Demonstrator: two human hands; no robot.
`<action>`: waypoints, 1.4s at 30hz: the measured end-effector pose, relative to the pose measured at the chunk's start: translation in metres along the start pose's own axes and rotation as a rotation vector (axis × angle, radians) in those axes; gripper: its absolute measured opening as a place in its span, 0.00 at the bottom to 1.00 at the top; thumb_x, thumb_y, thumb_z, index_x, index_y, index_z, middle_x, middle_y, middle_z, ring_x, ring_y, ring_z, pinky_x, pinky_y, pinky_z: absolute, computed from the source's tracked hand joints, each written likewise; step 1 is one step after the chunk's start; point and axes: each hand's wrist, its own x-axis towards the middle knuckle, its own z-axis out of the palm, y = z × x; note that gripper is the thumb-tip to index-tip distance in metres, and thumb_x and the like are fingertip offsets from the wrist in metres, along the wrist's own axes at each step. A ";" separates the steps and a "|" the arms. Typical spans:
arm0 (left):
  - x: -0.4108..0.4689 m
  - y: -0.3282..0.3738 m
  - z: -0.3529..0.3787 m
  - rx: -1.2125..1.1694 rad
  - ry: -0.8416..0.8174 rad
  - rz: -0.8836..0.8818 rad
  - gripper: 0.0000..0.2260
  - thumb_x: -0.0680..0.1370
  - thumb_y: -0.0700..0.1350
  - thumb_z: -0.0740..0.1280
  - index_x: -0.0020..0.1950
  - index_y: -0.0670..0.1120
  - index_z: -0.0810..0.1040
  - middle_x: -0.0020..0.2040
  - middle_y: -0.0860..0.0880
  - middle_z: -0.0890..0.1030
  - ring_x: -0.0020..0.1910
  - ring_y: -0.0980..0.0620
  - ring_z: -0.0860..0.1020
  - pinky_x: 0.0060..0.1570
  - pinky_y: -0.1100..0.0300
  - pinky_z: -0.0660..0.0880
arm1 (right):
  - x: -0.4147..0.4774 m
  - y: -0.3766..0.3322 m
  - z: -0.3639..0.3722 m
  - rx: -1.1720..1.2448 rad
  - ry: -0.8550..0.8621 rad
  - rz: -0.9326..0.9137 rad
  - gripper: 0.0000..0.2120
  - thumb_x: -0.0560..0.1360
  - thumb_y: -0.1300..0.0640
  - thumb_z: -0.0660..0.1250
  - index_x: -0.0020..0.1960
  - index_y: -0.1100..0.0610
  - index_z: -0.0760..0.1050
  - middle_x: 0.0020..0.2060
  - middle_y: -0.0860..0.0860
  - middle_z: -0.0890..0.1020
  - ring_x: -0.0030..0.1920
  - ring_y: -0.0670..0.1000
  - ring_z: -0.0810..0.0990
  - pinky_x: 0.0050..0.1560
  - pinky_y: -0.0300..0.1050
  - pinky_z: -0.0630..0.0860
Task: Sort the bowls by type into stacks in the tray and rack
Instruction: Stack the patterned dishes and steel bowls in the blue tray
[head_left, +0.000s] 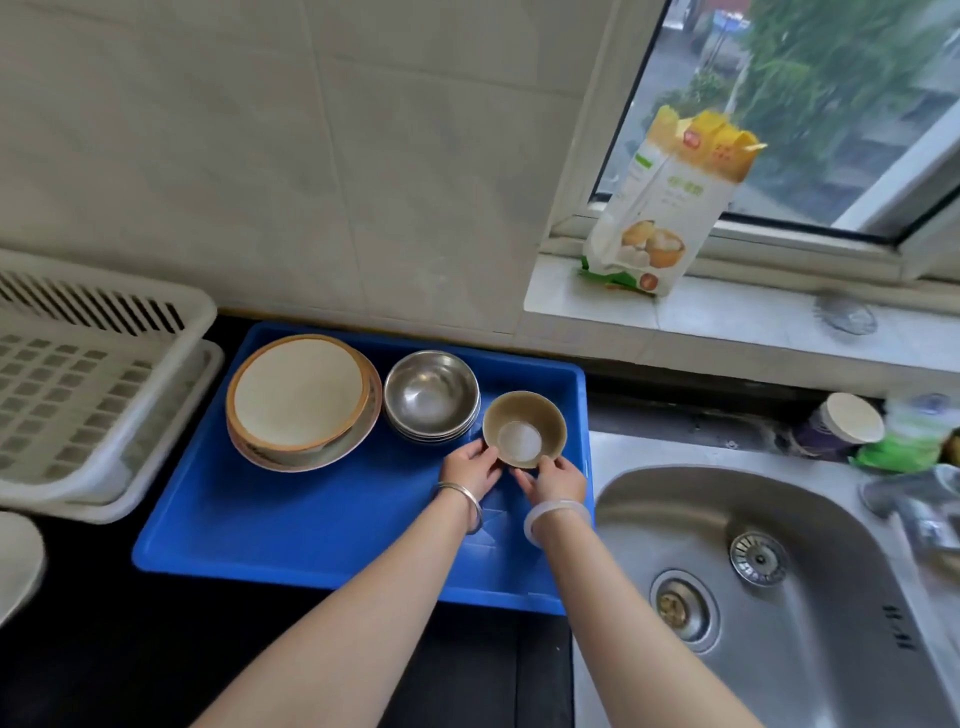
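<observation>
Bowl in hand: small tan bowl (523, 428), upright, at the far right of the blue tray (291, 525), just beside the steel bowl stack (431, 397); resting or lifted, cannot tell.
Left hand (470, 470): on the bowl's near-left wall, fingers curled against it, close together.
Right hand (556, 480): on the near-right wall, fingers curled in under the rim, gripping.
Other stacks: wide ceramic bowls (301, 395) nested at the tray's far left, slightly askew; steel bowls nested in the middle.
Rack: white rack (78, 389) left of the tray, well apart from both hands.
Step, as judged: giving this type its own spot at the right, or lifting it away; cannot tell which.
Doing it well: keep the bowl level with the two-sided hold; steer clear of the steel rims and the tray's right wall; seat it flat before letting go; leave room above for matching bowls.
Risk: probably slick glaze; sink (779, 571) just right of the tray.
</observation>
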 end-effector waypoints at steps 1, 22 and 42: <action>0.003 -0.001 0.001 -0.021 0.005 0.000 0.09 0.78 0.32 0.58 0.52 0.41 0.76 0.42 0.48 0.78 0.54 0.48 0.74 0.48 0.62 0.75 | 0.003 -0.001 0.002 0.040 -0.020 0.012 0.05 0.75 0.69 0.62 0.43 0.62 0.73 0.31 0.51 0.77 0.28 0.44 0.78 0.25 0.29 0.72; 0.024 -0.002 0.014 0.026 0.087 0.040 0.15 0.79 0.38 0.60 0.66 0.39 0.72 0.55 0.46 0.76 0.56 0.50 0.73 0.56 0.59 0.70 | 0.025 -0.015 0.009 0.157 -0.110 0.120 0.05 0.79 0.57 0.58 0.47 0.52 0.72 0.50 0.55 0.78 0.48 0.54 0.79 0.49 0.46 0.77; -0.151 0.036 -0.189 0.712 0.481 0.447 0.16 0.78 0.46 0.63 0.65 0.47 0.74 0.63 0.46 0.78 0.63 0.49 0.75 0.61 0.57 0.71 | -0.139 0.043 0.072 -0.649 -0.523 -0.446 0.10 0.78 0.54 0.57 0.47 0.51 0.77 0.45 0.48 0.81 0.50 0.52 0.80 0.54 0.51 0.75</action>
